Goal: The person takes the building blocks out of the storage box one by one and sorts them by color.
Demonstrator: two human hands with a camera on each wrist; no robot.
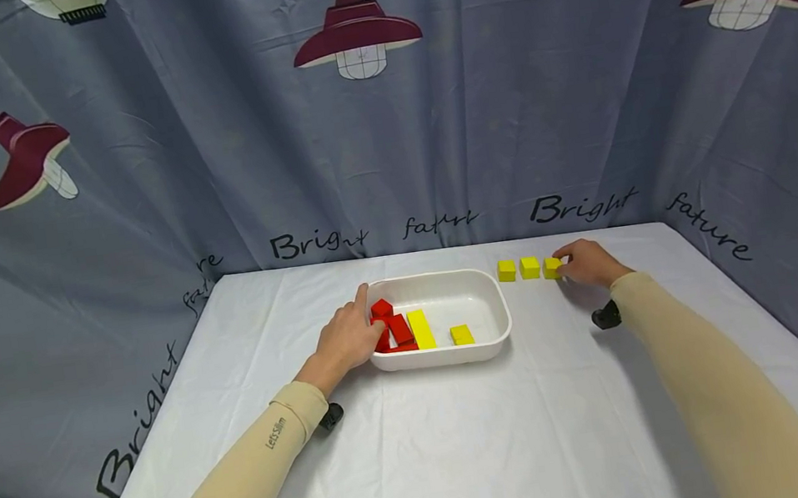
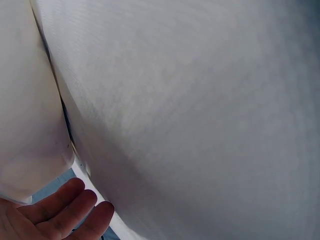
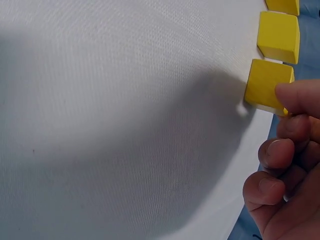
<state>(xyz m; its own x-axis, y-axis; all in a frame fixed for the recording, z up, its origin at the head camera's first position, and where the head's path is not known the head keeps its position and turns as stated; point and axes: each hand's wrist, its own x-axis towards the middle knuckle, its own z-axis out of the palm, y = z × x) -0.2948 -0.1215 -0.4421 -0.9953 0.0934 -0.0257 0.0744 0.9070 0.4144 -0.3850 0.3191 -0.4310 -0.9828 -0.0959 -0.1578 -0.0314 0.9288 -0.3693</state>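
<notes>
A white tray (image 1: 491, 301) stands on the table, and my left hand (image 1: 348, 335) holds its left end, thumb over the rim. In the left wrist view several fingers (image 2: 70, 210) of that hand lie beside the tray's outer wall (image 2: 30, 125). Red blocks (image 1: 400, 329) are gathered at the tray's left, partly behind the thumb. A long yellow block (image 1: 420, 329) and a small yellow block (image 1: 462, 335) also lie inside. My right hand (image 1: 588, 263) pinches the rightmost yellow cube (image 3: 269, 85) of a short row, thumb on its face; the index finger is partly hidden.
Two more yellow cubes, a middle one (image 1: 529, 268) and a left one (image 1: 506, 271), stand in line right of the tray, near the back edge. White cloth covers the table (image 1: 455, 443). A grey-blue curtain (image 1: 459, 132) with printed lamps hangs behind it.
</notes>
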